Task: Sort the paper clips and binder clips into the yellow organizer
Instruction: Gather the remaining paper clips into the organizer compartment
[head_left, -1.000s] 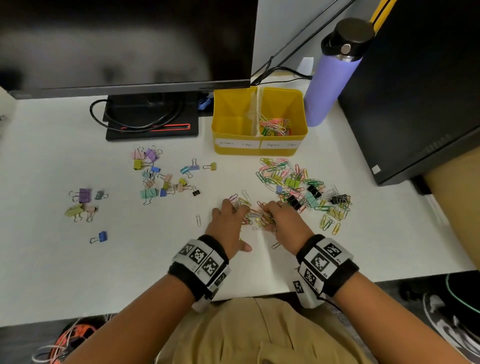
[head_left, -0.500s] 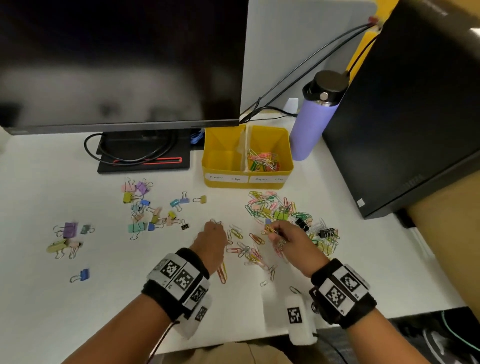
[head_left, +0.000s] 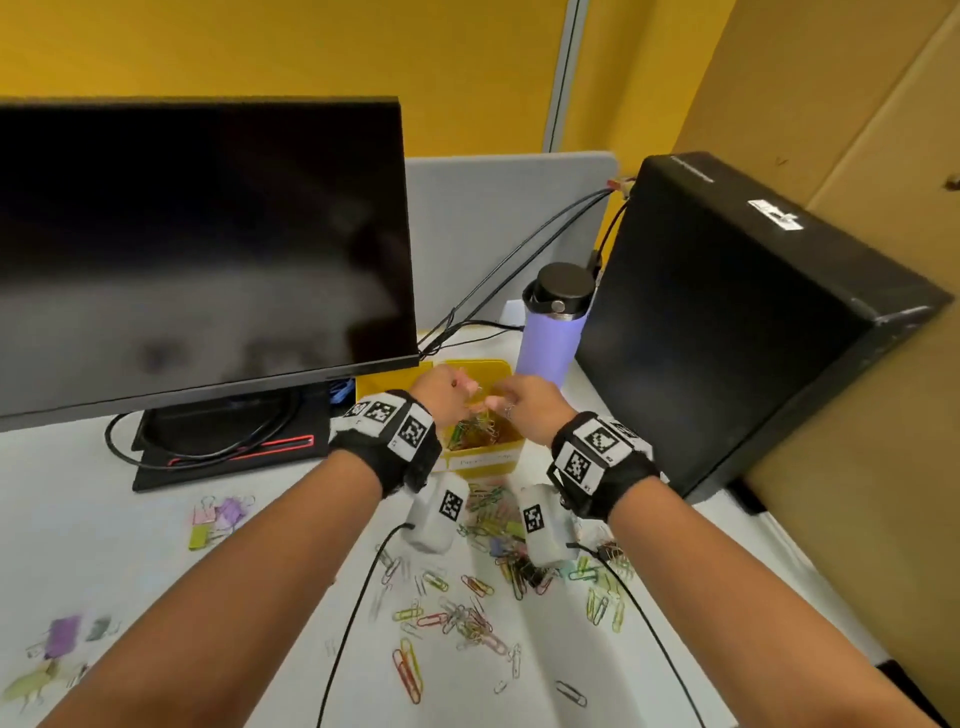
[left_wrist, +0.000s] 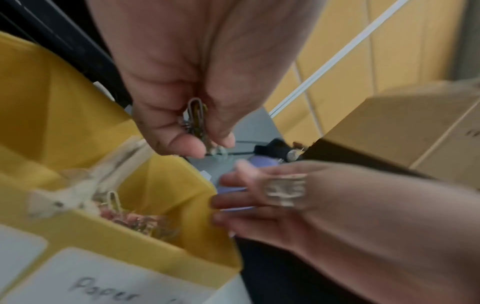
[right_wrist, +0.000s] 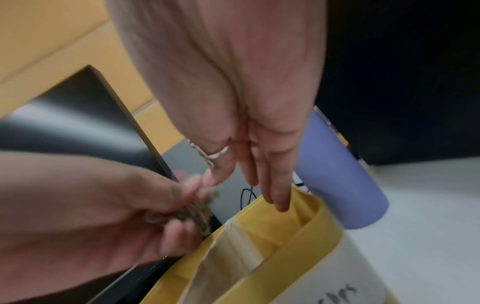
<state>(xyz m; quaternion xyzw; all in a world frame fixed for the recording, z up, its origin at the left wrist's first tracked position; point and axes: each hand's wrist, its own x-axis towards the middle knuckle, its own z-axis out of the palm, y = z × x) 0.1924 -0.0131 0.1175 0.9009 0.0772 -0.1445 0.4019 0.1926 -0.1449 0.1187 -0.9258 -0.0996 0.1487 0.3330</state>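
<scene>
The yellow organizer (head_left: 485, 470) stands at the back of the desk, with coloured paper clips (head_left: 474, 431) in its right compartment, labelled "Paper". Both hands hover over that compartment. My left hand (head_left: 457, 387) pinches a small bunch of paper clips (left_wrist: 197, 119) between thumb and fingers, just above the organizer's divider (left_wrist: 122, 156). My right hand (head_left: 501, 402) is beside it with straight fingers (right_wrist: 275, 193) pointing down over the rim (right_wrist: 309, 224), and nothing shows in it. More paper clips (left_wrist: 135, 221) lie inside the compartment.
Loose paper clips (head_left: 462, 618) are scattered on the desk in front of the organizer. Binder clips (head_left: 218, 517) lie at the left. A purple bottle (head_left: 553, 332) stands right of the organizer, a black computer tower (head_left: 727, 322) beyond it, and a monitor (head_left: 197, 249) at the back left.
Both hands lifted from the paper clip pile on the desk and moved forward over the organizer. The left hand brought paper clips along. The head view tilted upward.
</scene>
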